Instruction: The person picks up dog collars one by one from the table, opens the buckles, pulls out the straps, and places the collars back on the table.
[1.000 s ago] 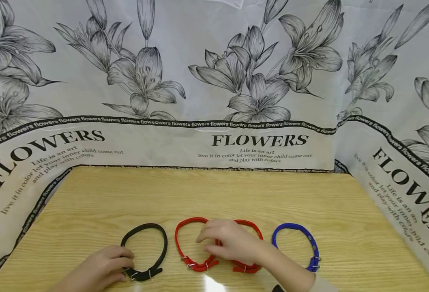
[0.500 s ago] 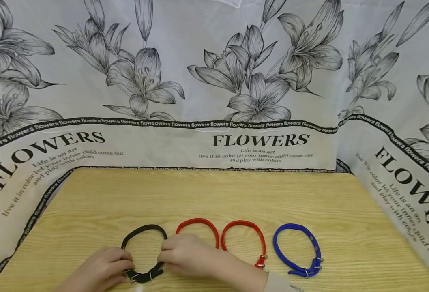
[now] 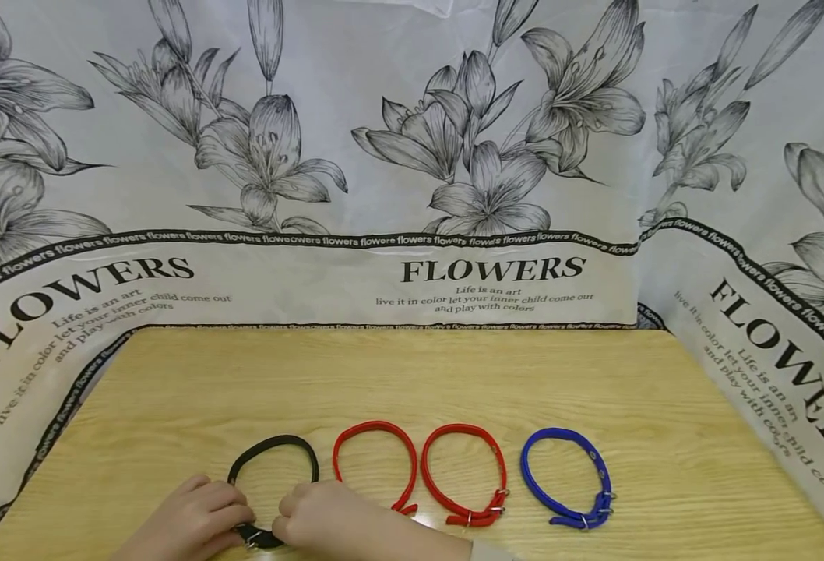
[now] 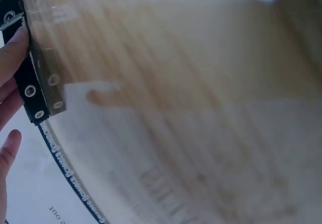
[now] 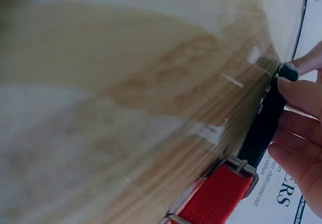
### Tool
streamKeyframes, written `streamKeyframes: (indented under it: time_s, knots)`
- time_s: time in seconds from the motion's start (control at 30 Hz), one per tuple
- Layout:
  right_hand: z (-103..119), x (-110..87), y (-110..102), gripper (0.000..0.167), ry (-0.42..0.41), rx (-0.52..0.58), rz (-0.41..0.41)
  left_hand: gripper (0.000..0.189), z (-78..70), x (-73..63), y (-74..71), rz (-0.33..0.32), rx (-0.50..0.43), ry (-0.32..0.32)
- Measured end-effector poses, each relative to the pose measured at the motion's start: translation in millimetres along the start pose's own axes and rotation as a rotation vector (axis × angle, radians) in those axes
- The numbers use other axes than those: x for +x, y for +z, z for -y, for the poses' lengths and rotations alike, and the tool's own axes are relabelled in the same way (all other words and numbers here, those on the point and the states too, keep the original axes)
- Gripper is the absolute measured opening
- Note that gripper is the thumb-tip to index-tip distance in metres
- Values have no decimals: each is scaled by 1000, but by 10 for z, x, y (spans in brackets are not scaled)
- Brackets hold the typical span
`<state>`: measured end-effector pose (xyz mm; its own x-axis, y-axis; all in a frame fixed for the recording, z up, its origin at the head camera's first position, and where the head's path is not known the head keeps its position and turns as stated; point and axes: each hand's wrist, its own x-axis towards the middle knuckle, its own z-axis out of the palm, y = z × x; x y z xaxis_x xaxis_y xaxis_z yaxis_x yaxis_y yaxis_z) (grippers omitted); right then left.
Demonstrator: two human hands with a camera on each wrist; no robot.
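A black buckled collar (image 3: 272, 442) lies as a loop on the table's left half. My left hand (image 3: 191, 518) holds it at its lower left side; in the left wrist view the thumb (image 4: 15, 45) presses on the eyeleted black strap (image 4: 31, 92). Beside the buckle, my right hand (image 3: 335, 522) grips the collar's lower right part, and the right wrist view shows that thumb against the black strap (image 5: 262, 123). The right hand and forearm cover the lower part of the nearest red collar (image 3: 375, 425), whose buckle end (image 5: 216, 196) appears in the right wrist view.
A second red collar (image 3: 463, 428) lies right of the first, then a blue collar (image 3: 529, 477) farther right, both in loops. The wooden table (image 3: 398, 374) meets a flower-printed cloth (image 3: 300, 273) behind and at both sides.
My right hand has moved left from over the red collars to the black collar, then down to its buckle side, uncovering the second red and blue collars. The left hand has stayed in place.
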<state>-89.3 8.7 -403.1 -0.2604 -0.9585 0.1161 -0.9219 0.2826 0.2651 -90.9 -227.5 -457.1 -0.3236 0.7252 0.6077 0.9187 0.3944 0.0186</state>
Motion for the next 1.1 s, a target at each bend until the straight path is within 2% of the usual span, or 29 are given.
streamKeyframes:
  time_s: [0.27, 0.37, 0.5, 0.67, 0.93, 1.1]
  knots:
    - [44, 55, 43, 7, -7, -63, 46, 30, -31, -14, -9, 37, 15, -19]
    - [47, 58, 49, 6, -4, -30, 60, 28, -47, -18, -9, 41, 11, -23]
    - [30, 38, 42, 5, -1, -13, 34, 27, -58, 3, -38, 31, 0, -33]
    - [-33, -14, -37, 4, 1, -15, -48, 20, -54, 79, -122, 12, -46, -49]
    - [-223, -109, -222, 10, 16, 153, -255, 22, -49, 297, -340, -8, -79, -100]
    - [-387, -218, -358, 17, 77, 258, -318, 22, -59, 478, -433, -2, -86, -137]
